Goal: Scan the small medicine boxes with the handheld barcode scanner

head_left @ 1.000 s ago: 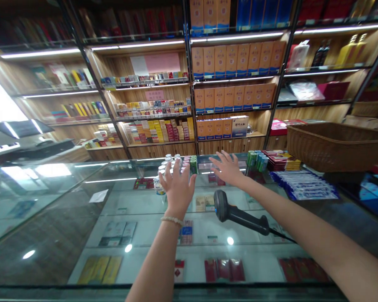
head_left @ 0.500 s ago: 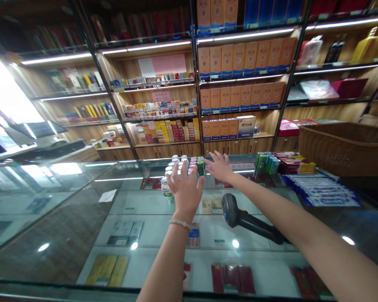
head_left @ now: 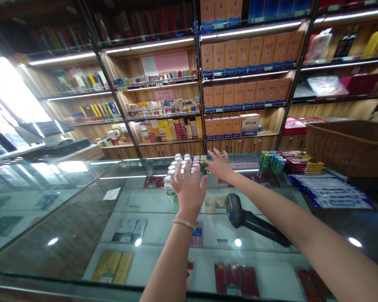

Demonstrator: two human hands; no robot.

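Observation:
Several small white-capped bottles (head_left: pixel 169 186) stand grouped on the glass counter (head_left: pixel 164 222), with pink-topped and green containers (head_left: pixel 203 164) at the group's right side. My left hand (head_left: pixel 189 188), a beaded bracelet at its wrist, is spread open over the near side of the bottles and hides part of them. Fingers apart, my right hand (head_left: pixel 220 165) is beside the green containers at the group's right edge. Whether either hand touches them I cannot tell. A black handheld barcode scanner (head_left: pixel 234 211) lies on the glass below my right forearm.
To the right stand green and blue cylinders (head_left: pixel 272 161), red and yellow packets (head_left: pixel 299 162), blue-white sachets (head_left: pixel 330 191) and a wicker basket (head_left: pixel 343 147). A white paper slip (head_left: pixel 112 193) lies left. Shelves with orange boxes (head_left: pixel 229 58) rise behind.
The whole view has shifted slightly, so the counter and shelves sit a little further right. Both hands remain spread around the bottle group, with little visible movement.

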